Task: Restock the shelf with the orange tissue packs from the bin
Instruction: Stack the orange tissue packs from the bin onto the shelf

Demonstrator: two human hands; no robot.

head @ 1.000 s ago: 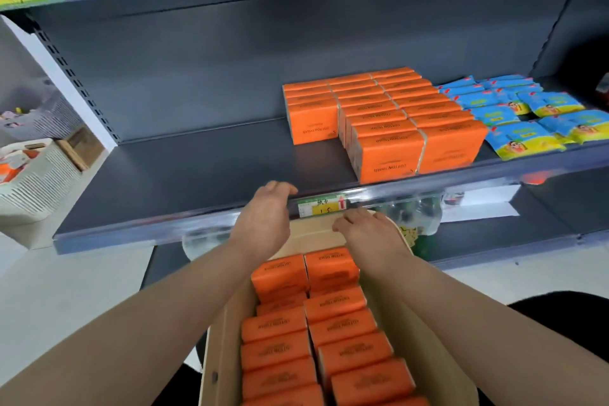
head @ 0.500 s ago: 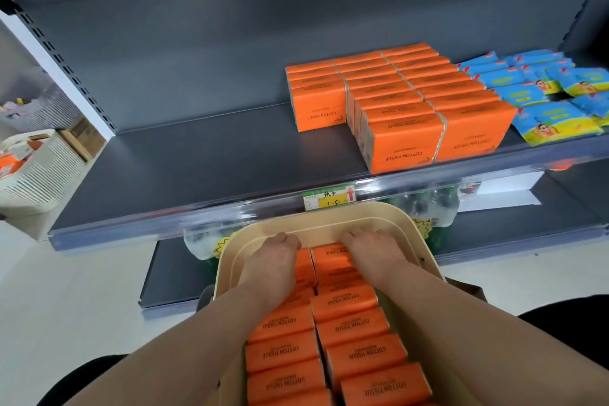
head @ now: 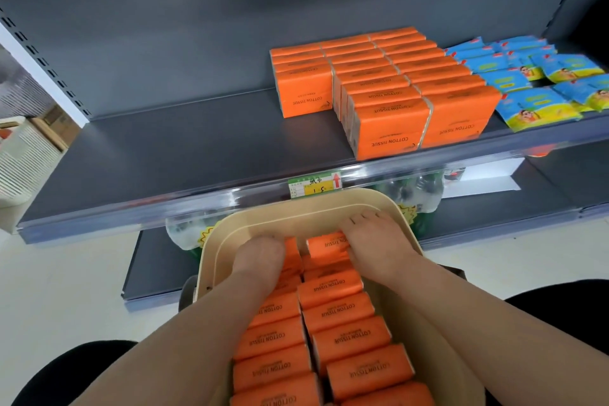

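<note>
Dark grey metal shelf (head: 164,155) runs across the wall in front of the person, with a pale floor below it.

Close to the shelf's front edge sits a beige plastic bin with round corners (head: 296,211). Soft orange tissue packs (head: 349,339) with dark letters lie inside it in two rows, side by side, from the near end to the far end.

Both hands are down in the far end of the bin. The left hand (head: 260,257) lies on the far pack of the left row, its fingers bent down over the pack's far edge. The right hand (head: 375,241) holds the far pack of the right row the same way, fingers curled over the edge next to the bin wall. The hands are apart, with some orange showing between them.

Up on the shelf, to the right, stacked orange packs (head: 389,119) of the same kind stand in three tight rows. The left row stops farther back than the other two. Just right of them lie flat blue and yellow packets (head: 527,102).

A green and yellow price tag with a red arrow (head: 314,186) sticks to the shelf's front edge, just past the bin. Clear plastic bottles (head: 412,191) show under the shelf. A white slotted basket (head: 19,161) stands far off to the left.
</note>
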